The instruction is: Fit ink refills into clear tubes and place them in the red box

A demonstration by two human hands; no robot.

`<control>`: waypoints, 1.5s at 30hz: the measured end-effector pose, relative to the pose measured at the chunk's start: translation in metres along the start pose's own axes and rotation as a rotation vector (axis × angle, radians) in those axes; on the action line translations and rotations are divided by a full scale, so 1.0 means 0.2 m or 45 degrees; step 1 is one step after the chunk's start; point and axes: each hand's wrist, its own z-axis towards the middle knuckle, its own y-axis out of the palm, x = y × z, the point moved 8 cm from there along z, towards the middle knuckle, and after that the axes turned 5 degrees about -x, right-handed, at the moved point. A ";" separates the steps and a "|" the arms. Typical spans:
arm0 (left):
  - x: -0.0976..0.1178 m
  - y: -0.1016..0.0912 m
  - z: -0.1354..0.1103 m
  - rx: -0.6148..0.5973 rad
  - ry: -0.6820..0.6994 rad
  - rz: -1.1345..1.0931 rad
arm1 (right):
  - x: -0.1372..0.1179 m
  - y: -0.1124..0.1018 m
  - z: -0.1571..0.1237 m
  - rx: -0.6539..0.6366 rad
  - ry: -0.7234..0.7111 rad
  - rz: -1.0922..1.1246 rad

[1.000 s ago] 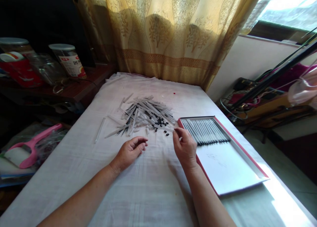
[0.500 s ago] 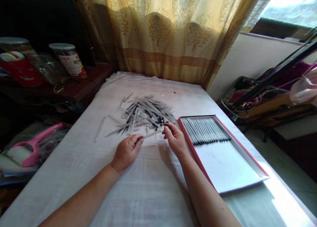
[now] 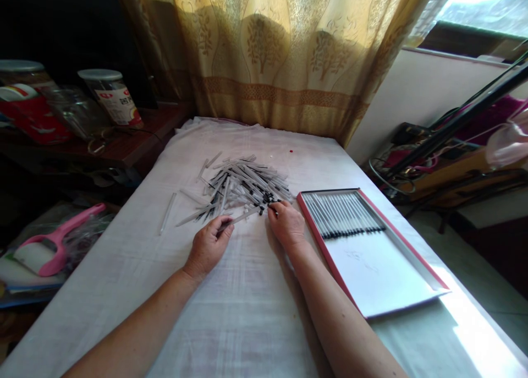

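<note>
- Nearest the camera, both bare forearms stretch out over the white cloth (image 3: pixel 247 317) that covers the surface.
- Left hand (image 3: pixel 208 245): fingers curled, thumb and fingertips pinching the near end of a clear tube (image 3: pixel 243 217). The tube lies low and slanted, its far end pointing up towards the other hand.
- Right hand (image 3: pixel 286 224): knuckles up, fingertips bunched and dipped into the small black pieces (image 3: pixel 267 202) at the pile's near edge. Whether one is gripped, I cannot tell; the fingers hide it.
- My read of the step: one tube is held ready while a black piece is being fished out for it. That calls for a fine two-finger pinch on one piece alone, then lining it up with the tube's open end.
- Just beyond, the pile of tubes (image 3: pixel 243 182) lies criss-crossed, clear and dark together.
- To the right, touching nothing, sits a red-rimmed tray (image 3: pixel 330 257) with a neat row of tubes (image 3: pixel 342 215) across its far end, dark tips lined up.
- Off left, a stray tube (image 3: pixel 168 213) lies alone on the cloth.
- Further left, below the surface's edge, a pink-handled tool (image 3: pixel 58 240).
- Back left, a jar (image 3: pixel 111 94) with a red-and-white label; the writing is too small to read.
- Behind it all hangs a gold curtain (image 3: pixel 280 53) with a tree pattern.
</note>
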 end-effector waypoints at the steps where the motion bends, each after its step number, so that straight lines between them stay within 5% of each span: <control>1: 0.00 0.00 0.00 -0.002 0.005 0.003 | 0.02 -0.02 -0.01 0.077 0.002 0.070; 8: 0.01 0.00 0.00 0.018 0.077 0.068 | 0.28 -0.19 -0.17 0.718 0.092 1.152; 12: 0.01 0.00 0.01 0.024 0.105 0.106 | 0.36 -0.19 -0.19 0.797 0.196 1.699; 19: 0.01 0.01 0.00 0.016 0.115 0.141 | 0.38 -0.20 -0.19 0.799 0.331 1.972; 27: 0.06 0.02 -0.01 -0.001 0.226 0.192 | 0.29 -0.15 -0.16 0.651 0.284 1.978; 36: 0.08 0.04 -0.03 -0.064 0.258 0.234 | 0.06 0.02 -0.19 0.160 0.107 1.652; 45: 0.11 0.10 -0.04 -0.264 0.271 0.208 | -0.07 -0.09 -0.27 0.367 -0.401 0.895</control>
